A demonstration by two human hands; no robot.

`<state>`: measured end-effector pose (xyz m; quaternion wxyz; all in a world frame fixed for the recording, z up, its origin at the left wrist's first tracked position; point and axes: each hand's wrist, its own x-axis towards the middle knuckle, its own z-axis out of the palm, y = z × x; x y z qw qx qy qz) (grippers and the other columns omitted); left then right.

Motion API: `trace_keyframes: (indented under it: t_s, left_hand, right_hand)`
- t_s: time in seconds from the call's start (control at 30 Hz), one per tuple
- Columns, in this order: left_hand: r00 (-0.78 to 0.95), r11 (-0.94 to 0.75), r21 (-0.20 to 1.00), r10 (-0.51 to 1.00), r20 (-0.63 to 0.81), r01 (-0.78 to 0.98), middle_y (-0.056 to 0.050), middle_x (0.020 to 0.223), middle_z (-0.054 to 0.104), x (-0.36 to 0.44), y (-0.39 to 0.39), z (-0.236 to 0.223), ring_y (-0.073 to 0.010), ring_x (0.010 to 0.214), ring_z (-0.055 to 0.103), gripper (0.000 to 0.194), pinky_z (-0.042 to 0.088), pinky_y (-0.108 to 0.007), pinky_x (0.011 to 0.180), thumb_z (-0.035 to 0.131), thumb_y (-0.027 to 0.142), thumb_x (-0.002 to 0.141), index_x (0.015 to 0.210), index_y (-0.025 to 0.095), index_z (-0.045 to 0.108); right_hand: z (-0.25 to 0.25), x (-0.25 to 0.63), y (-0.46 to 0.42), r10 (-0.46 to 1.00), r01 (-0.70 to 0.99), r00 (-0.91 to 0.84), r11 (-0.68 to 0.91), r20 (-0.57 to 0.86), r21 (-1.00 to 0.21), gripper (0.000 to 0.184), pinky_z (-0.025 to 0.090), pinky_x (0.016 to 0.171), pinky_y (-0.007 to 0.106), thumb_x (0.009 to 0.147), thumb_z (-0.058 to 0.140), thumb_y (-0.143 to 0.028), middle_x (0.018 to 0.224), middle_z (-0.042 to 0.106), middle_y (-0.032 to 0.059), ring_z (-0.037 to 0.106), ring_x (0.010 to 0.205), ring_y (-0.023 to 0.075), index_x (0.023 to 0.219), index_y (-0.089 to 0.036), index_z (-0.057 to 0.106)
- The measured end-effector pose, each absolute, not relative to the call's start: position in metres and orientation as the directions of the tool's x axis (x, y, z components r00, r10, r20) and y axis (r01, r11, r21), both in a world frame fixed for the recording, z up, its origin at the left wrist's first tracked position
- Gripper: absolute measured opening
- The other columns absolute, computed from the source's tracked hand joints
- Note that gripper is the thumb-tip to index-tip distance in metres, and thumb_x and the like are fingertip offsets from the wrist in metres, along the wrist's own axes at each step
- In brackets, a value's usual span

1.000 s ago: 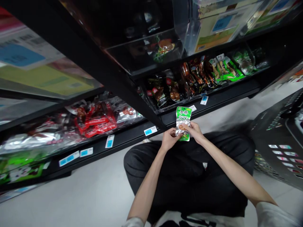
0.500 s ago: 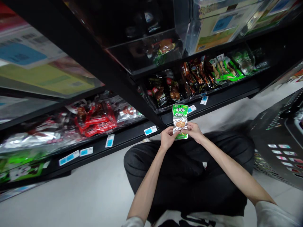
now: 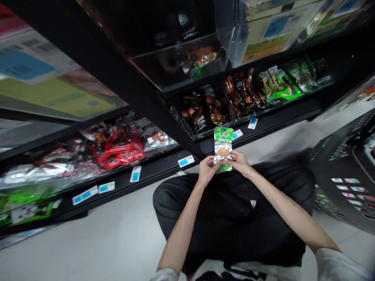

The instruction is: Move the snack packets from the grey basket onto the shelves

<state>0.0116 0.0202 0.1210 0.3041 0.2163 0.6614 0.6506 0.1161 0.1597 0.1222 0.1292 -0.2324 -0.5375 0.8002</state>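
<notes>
A green and silver snack packet (image 3: 223, 145) stands upright in front of the lowest shelf. My left hand (image 3: 206, 170) pinches its lower left edge and my right hand (image 3: 240, 162) pinches its lower right edge, both with fingers closed on it. My knees in black trousers (image 3: 234, 203) are just below, as I crouch on the floor.
The black shelf (image 3: 263, 119) ahead holds clear bins of dark, red and green snack packets (image 3: 249, 91). To the left lie red and silver packets (image 3: 117, 148) behind blue price tags (image 3: 135, 174). A black perforated basket (image 3: 345, 171) stands at the right. The floor is pale.
Both hands have raised the packet slightly and shifted it a little to the left, toward the shelf edge. The grip is unchanged.
</notes>
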Motion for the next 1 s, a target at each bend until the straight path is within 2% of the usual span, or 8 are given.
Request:
trace_keyframes:
  t_s: [0.33, 0.5, 0.6, 0.8, 1.0]
  left_hand:
    - [-0.734, 0.050, 0.993, 0.669, -0.116, -0.111, -0.007, 0.085, 0.079, 0.0115, 0.0195, 0.1191, -0.0210, 0.074, 0.073, 0.032, 0.056, -0.030, 0.068, 0.088, 0.033, 0.066, 0.090, 0.016, 0.076]
    - [-0.721, 0.055, 0.988, 0.678, -0.143, -0.144, -0.007, 0.081, 0.079, 0.0118, 0.0186, 0.1212, -0.0211, 0.071, 0.072, 0.036, 0.056, -0.030, 0.065, 0.089, 0.035, 0.065, 0.091, 0.015, 0.076]
    - [-0.705, 0.046, 0.988, 0.695, -0.139, -0.150, -0.007, 0.082, 0.079, 0.0115, 0.0187, 0.1202, -0.0206, 0.071, 0.071, 0.035, 0.055, -0.030, 0.065, 0.088, 0.037, 0.068, 0.092, 0.015, 0.076]
    - [-0.632, 0.057, 0.987, 0.762, -0.142, -0.153, -0.006, 0.090, 0.078, 0.0118, 0.0198, 0.1173, -0.0206, 0.082, 0.071, 0.032, 0.054, -0.030, 0.075, 0.083, 0.041, 0.075, 0.093, 0.016, 0.074]
    - [-0.654, 0.085, 0.989, 0.742, -0.146, -0.124, -0.004, 0.090, 0.076, 0.0123, 0.0202, 0.1204, -0.0207, 0.083, 0.070, 0.034, 0.052, -0.027, 0.071, 0.080, 0.045, 0.077, 0.095, 0.018, 0.071]
  right_hand:
    - [0.1284, 0.1174, 0.1547, 0.461, 0.042, -0.861, -0.354, -0.213, -0.934, 0.055, 0.057, 0.083, 0.034, 0.060, 0.089, -0.031, 0.098, 0.077, 0.0063, 0.073, 0.089, 0.0230, 0.109, -0.018, 0.068]
    - [0.1299, 0.1175, 0.1566, 0.467, 0.048, -0.854, -0.370, -0.230, -0.928, 0.056, 0.057, 0.084, 0.035, 0.058, 0.090, -0.030, 0.097, 0.077, 0.0065, 0.073, 0.088, 0.0232, 0.108, -0.018, 0.068]
    - [0.1279, 0.1176, 0.1581, 0.474, 0.032, -0.852, -0.378, -0.223, -0.925, 0.056, 0.057, 0.083, 0.034, 0.058, 0.090, -0.027, 0.098, 0.077, 0.0061, 0.073, 0.087, 0.0225, 0.108, -0.018, 0.068]
    - [0.1242, 0.1174, 0.1599, 0.499, 0.064, -0.826, -0.379, -0.262, -0.923, 0.052, 0.057, 0.083, 0.034, 0.058, 0.087, -0.023, 0.099, 0.078, 0.0064, 0.073, 0.087, 0.0220, 0.106, -0.017, 0.068]
    - [0.1232, 0.1171, 0.1583, 0.464, 0.094, -0.854, -0.311, -0.237, -0.946, 0.052, 0.057, 0.086, 0.036, 0.059, 0.085, -0.023, 0.100, 0.077, 0.0053, 0.073, 0.088, 0.0235, 0.108, -0.018, 0.068]
